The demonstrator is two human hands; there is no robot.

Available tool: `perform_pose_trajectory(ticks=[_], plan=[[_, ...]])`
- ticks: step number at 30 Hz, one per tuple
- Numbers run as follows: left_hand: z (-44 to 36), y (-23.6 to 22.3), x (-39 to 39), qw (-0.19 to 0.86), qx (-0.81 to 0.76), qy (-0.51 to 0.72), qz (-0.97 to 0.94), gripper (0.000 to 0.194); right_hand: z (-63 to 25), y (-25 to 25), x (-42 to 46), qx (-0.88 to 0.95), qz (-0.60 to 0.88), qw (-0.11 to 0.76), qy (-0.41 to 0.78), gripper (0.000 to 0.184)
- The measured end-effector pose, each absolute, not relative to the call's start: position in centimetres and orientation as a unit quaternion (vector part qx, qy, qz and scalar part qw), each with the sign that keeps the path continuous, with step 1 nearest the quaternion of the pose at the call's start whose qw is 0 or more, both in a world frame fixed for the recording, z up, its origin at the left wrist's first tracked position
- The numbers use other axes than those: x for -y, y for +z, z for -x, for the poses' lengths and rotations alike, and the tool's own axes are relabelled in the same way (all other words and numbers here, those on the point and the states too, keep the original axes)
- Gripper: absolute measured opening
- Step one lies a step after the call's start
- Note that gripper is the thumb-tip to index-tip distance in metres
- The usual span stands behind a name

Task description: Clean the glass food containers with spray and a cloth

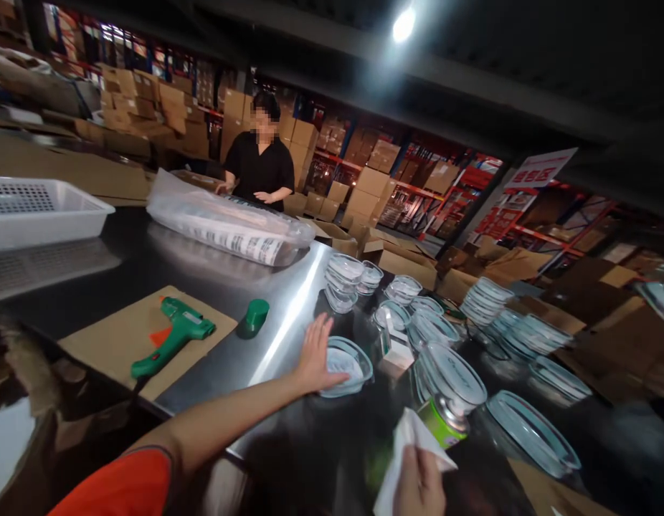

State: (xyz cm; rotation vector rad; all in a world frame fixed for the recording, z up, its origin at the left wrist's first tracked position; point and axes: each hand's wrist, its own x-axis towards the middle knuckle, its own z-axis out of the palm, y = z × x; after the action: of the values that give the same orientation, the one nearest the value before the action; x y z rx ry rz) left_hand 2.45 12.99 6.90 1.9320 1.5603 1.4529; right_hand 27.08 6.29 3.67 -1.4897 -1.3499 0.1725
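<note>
Left hand [315, 356] open, fingers spread, palm placed against the rim of an oval glass dish [347, 367] on the stainless-steel tabletop [281, 344]; right hand [418, 486] closed on a white cloth [401, 459], just beside a green-labelled can [444, 423] and adjacent stacked glass dishes [450, 376].

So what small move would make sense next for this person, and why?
Probably wiping the clear glass dish with the white cloth in the right hand. The left hand lies flat on that dish, seemingly steadying it, and the cloth is pinched ready, just beside a green-labelled can.
</note>
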Motion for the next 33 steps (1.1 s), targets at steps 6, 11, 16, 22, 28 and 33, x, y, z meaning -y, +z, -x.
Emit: perform_pose_trajectory(ticks=[6, 11, 16, 22, 28, 33], plan=[[-1.2, 3.2, -14.6, 0.275, -0.541, 0.474, -0.638, 0.135, -20.5, 5.5, -13.6, 0.74, 0.539, 0.399, 0.05, 0.036], [-2.1, 2.5, -14.8, 0.338, -0.514, 0.481, -0.624, 0.125, -20.0, 6.3, -17.0, 0.789, 0.549, 0.276, 0.004, 0.032], [-1.8, 1.8, -15.4, 0.371, -0.517, 0.474, -0.609, 0.125, -18.8, 7.1, -15.7, 0.826, 0.54, 0.16, -0.026, 0.039], [-2.4, 1.7, -14.8, 0.373, -0.506, 0.484, -0.609, 0.116, -19.3, 8.9, -15.1, 0.819, 0.564, 0.073, -0.073, 0.041], [-2.2, 2.0, -14.1, 0.375, -0.499, 0.483, -0.614, 0.117, -19.0, 9.1, -14.6, 0.851, 0.519, 0.029, -0.069, 0.037], [-2.1, 2.0, -14.0, 0.382, -0.49, 0.482, -0.618, 0.113, -19.3, 9.3, -14.6, 0.821, 0.561, 0.024, -0.099, 0.038]])
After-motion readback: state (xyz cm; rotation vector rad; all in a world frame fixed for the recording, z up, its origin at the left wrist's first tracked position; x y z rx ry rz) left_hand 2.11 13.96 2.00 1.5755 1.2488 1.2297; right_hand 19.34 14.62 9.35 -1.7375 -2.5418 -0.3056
